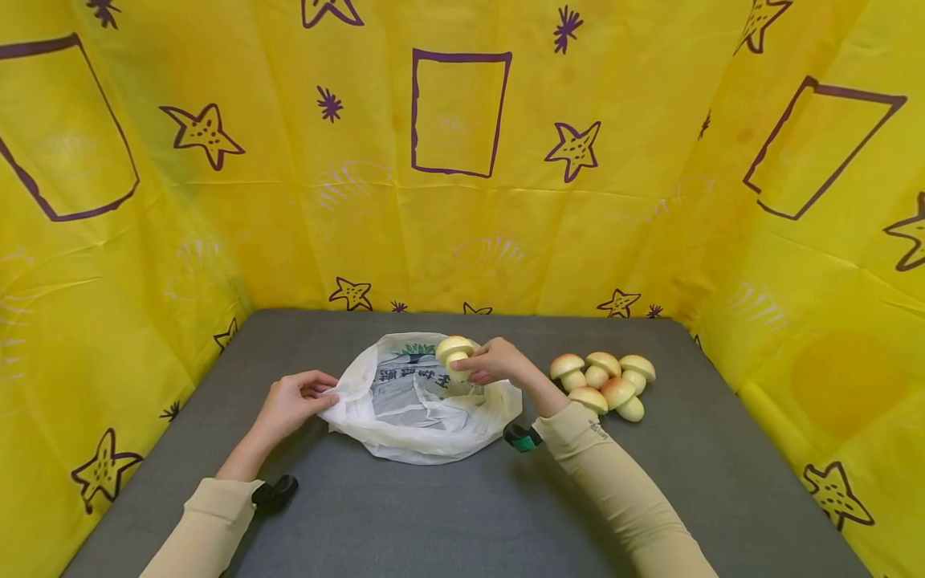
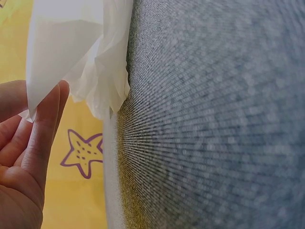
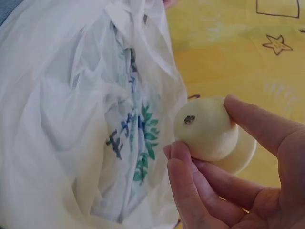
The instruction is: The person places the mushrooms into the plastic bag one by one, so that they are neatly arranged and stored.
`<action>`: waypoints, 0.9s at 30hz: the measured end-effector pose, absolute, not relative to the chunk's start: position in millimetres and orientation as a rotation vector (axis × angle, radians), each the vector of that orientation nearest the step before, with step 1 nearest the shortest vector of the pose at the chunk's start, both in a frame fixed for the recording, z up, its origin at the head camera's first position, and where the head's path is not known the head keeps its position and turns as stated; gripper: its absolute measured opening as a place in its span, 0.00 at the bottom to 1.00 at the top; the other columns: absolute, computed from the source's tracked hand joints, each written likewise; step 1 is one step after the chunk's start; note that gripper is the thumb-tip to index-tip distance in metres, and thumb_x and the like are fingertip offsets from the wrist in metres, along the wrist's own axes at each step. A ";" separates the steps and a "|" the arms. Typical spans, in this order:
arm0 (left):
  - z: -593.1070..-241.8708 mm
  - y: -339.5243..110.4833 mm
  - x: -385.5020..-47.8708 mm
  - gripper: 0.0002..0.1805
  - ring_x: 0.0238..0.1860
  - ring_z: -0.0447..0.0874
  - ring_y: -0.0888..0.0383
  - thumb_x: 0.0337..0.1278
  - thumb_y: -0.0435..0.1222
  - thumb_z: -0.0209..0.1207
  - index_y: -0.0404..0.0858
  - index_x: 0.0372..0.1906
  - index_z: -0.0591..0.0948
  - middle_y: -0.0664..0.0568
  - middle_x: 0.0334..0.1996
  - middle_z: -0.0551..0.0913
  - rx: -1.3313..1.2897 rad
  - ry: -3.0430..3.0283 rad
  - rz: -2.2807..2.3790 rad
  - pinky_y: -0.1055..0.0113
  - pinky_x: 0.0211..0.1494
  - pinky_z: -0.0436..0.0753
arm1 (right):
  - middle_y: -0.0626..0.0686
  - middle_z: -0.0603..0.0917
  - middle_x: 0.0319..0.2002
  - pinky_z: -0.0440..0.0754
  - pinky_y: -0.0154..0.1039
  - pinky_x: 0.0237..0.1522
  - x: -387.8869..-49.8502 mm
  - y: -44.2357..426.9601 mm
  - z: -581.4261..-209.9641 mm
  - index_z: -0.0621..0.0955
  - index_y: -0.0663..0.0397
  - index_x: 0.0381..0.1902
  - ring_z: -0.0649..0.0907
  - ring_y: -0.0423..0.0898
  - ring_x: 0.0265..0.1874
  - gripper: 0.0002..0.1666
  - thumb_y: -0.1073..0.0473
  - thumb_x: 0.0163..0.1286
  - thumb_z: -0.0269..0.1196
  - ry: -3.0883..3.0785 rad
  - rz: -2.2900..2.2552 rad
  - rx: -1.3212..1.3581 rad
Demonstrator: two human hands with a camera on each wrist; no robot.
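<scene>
A white plastic bag [image 1: 433, 449] with dark lettering and a green leaf print lies with its mouth spread on the grey table. My left hand [image 1: 295, 401] pinches the bag's left rim between thumb and fingers; the left wrist view shows the thin plastic [image 2: 62, 47] drawn to a point there. Over the far right part of the bag's mouth, my right hand [image 1: 499, 363] holds a toy mushroom [image 1: 454, 350] by its stem, cap up. In the right wrist view, the pale stem end [image 3: 207, 131] with a small dark mark sits between thumb and fingers, beside the bag.
Several more mushrooms [image 1: 605, 371] with tan caps lie grouped on the table [image 1: 405, 522], right of the bag and close to my right forearm. Yellow cloth [image 1: 462, 233] with purple drawings walls in the back and both sides.
</scene>
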State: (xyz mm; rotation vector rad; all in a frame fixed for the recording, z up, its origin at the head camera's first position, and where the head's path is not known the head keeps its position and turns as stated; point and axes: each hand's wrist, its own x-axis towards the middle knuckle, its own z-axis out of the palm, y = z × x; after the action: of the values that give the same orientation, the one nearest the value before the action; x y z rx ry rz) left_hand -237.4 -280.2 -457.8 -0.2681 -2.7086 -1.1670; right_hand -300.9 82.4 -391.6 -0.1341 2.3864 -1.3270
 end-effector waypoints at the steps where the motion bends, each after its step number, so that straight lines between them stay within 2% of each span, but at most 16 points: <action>1: -458.1 -280.2 -237.5 0.13 0.34 0.80 0.59 0.50 0.42 0.69 0.41 0.40 0.85 0.49 0.36 0.86 -0.269 -2.708 -1.170 0.74 0.36 0.80 | 0.55 0.86 0.26 0.82 0.50 0.46 -301.9 79.9 -392.4 0.85 0.62 0.35 0.86 0.58 0.39 0.25 0.44 0.53 0.71 2.388 -1.325 -0.130; 12: -459.1 -279.9 -237.1 0.13 0.33 0.81 0.59 0.49 0.41 0.69 0.41 0.40 0.85 0.49 0.35 0.86 -0.273 -2.703 -1.178 0.74 0.36 0.80 | 0.56 0.85 0.30 0.82 0.50 0.46 -316.2 52.7 -401.9 0.84 0.62 0.36 0.87 0.55 0.37 0.28 0.42 0.50 0.73 2.395 -1.338 -0.105; 20: -458.1 -279.6 -237.1 0.12 0.33 0.81 0.59 0.49 0.41 0.69 0.41 0.40 0.85 0.50 0.35 0.86 -0.275 -2.701 -1.173 0.74 0.36 0.80 | 0.58 0.84 0.30 0.82 0.51 0.46 -320.7 36.1 -403.1 0.80 0.63 0.34 0.85 0.61 0.40 0.28 0.44 0.50 0.73 2.362 -1.402 -0.092; 27: -458.3 -279.0 -236.7 0.13 0.34 0.81 0.57 0.50 0.41 0.69 0.41 0.40 0.84 0.49 0.36 0.86 -0.270 -2.715 -1.181 0.74 0.36 0.80 | 0.60 0.83 0.33 0.82 0.49 0.45 -328.8 18.1 -407.8 0.77 0.64 0.36 0.86 0.58 0.39 0.30 0.45 0.50 0.74 2.361 -1.401 -0.044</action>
State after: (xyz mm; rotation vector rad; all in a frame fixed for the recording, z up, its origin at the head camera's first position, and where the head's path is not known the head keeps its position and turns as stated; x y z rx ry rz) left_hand -236.7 -279.0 -458.3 -0.2698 -2.7147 -1.1815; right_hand -328.8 18.1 -407.8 -0.0438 2.3611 -1.4010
